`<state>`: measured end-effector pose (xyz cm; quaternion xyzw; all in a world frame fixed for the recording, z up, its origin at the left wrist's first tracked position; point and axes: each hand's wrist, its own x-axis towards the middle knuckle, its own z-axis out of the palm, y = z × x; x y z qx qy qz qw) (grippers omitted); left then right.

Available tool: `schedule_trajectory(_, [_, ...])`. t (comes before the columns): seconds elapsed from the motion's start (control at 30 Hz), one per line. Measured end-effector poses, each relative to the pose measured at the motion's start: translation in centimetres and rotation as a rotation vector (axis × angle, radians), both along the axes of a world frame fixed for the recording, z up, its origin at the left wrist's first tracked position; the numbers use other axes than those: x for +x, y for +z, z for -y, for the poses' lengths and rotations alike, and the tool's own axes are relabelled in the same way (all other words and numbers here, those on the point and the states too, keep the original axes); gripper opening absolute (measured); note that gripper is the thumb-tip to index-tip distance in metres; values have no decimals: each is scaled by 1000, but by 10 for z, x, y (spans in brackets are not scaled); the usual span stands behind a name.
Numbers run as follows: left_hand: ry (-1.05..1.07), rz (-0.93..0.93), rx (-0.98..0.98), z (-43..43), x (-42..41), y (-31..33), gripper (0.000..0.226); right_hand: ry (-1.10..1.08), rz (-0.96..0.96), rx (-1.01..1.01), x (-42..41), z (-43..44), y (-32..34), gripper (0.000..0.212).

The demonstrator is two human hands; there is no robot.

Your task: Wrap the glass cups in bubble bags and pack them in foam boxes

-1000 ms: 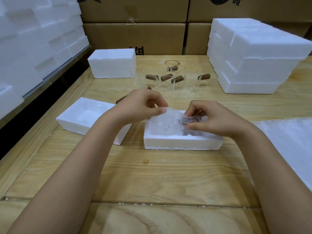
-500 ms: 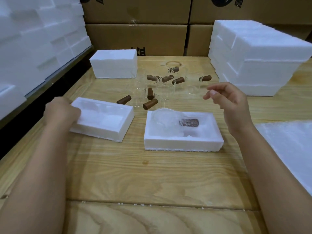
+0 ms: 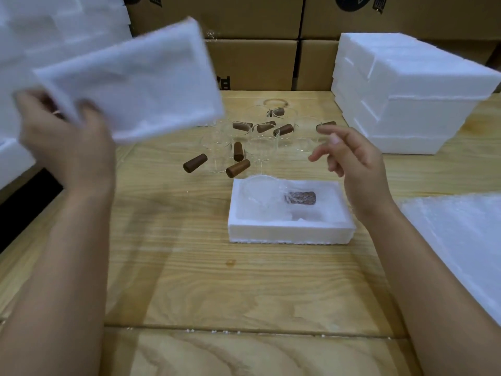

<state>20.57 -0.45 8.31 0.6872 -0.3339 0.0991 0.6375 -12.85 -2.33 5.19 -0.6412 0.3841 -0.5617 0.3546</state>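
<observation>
An open foam box (image 3: 290, 232) sits mid-table with a bubble-wrapped glass cup (image 3: 264, 195) and its brown handle (image 3: 300, 198) lying in the cavity. My left hand (image 3: 67, 147) grips a white foam lid (image 3: 135, 80) by its lower left corner and holds it tilted in the air at the upper left. My right hand (image 3: 349, 156) hovers above the box's right side, fingers loosely spread, holding nothing. Behind the box stand several clear glass cups (image 3: 260, 147) with brown wooden handles (image 3: 238, 168).
A stack of white foam boxes (image 3: 406, 99) stands at the back right, more foam pieces (image 3: 16, 31) are piled along the left. Bubble bags (image 3: 466, 240) lie at the right table edge. Cardboard cartons (image 3: 252, 63) line the back.
My left hand took hold of the foam lid on the table and lifted it up to the left. My right hand left the wrapped cup in the box and stayed raised.
</observation>
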Motion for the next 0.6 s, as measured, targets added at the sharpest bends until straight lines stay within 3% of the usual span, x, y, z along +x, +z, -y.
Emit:
schedule_trajectory(0.13, [-283,235,-293,-1,-78,-11,24,258,190,173,4,-2,12,50])
schedule_trajectory(0.27, [-537,350,-279,0,-108,-38,35,326,293,307,-3,-10,20,62])
schedule_trajectory(0.4, [-650,365,-364,-2,-122,-43,34,288,250,417,-6,-16,25,59])
schedule_trajectory(0.6, [-646,288,-493,5,-123,-33,28,297,232,354,-16,-16,25,45])
